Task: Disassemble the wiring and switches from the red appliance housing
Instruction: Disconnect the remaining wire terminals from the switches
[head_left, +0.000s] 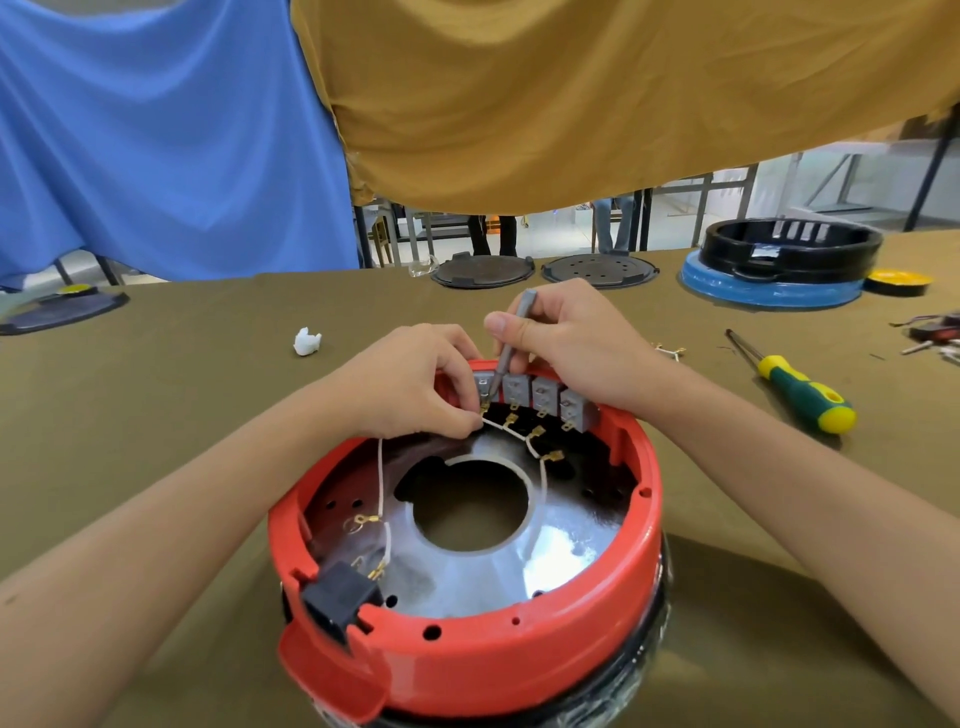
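Inside red housing (519, 660), four grey switches (535, 392); left hand (415, 384) pinching white wire (506, 427), right hand (566, 343) gripping tool (511, 338).

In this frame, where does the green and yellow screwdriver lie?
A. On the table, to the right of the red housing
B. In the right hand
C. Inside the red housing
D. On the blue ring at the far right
A: the green and yellow screwdriver lies untouched on the table, right of the red housing, while the right hand holds a thin grey tool instead.
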